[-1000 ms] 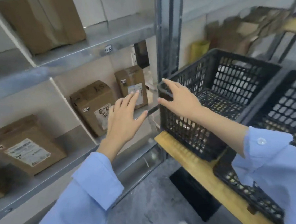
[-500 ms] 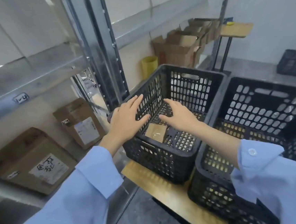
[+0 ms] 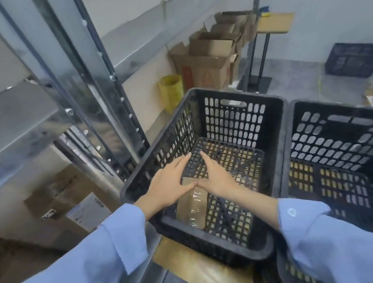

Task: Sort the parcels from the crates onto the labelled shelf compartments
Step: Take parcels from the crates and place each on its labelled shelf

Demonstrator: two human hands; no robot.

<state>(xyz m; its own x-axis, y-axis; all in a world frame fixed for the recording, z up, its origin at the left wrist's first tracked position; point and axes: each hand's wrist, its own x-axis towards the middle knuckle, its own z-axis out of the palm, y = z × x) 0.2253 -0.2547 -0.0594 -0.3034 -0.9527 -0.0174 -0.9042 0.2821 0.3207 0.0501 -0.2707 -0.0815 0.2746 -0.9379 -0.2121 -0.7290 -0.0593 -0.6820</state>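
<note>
A stockroom: metal shelving (image 3: 98, 86) with parcels (image 3: 73, 204), black crates (image 3: 278, 132), opened cartons (image 3: 209, 54).

- The left crate (image 3: 233, 94) and right crate (image 3: 337, 106) stand side by side on a board (image 3: 193, 267).
- A parcel (image 3: 191, 206) lies in the left crate's near part.
- The shelf (image 3: 8, 122) stands to the left, with boxes (image 3: 73, 204) on it.
- Cartons (image 3: 210, 63) sit behind the crates.

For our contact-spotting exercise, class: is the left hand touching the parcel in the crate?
Cannot tell. The head view shows the left hand overlapping the parcel; any gap is hidden.
</note>
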